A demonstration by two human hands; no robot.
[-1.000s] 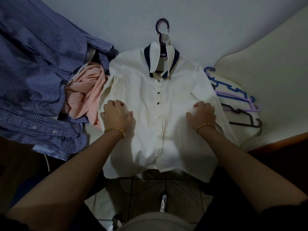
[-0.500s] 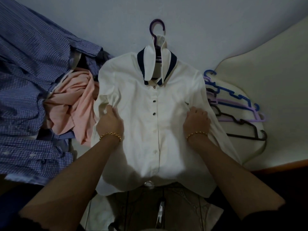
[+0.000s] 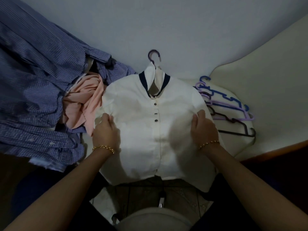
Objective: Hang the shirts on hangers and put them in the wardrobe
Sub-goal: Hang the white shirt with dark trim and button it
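You are holding the white shirt with both hands. It is lying in the middle of your view, front side up, with its row of small dark buttons running down the middle. Its dark-edged collar is pointing to 12 o'clock. The purple hanger is inside the shirt, and only its hook is sticking out past the collar at 12 o'clock.

Your left hand is gripping the shirt's side at 9 o'clock, where the cloth is bunching up by your fingers. Your right hand is gripping the other side at 3 o'clock, with the thumb lying on top. Your hands are well apart, one on each side of the button row.

The bottom of the shirt is hanging over the edge at 6 o'clock, above the tiled floor.

A pink shirt is lying crumpled just beside the white one at 9 o'clock. The blue checked shirts are piling up past it, out toward 10 o'clock. The spare hangers, blue, light purple and dark, are lying in a heap at 3 o'clock.
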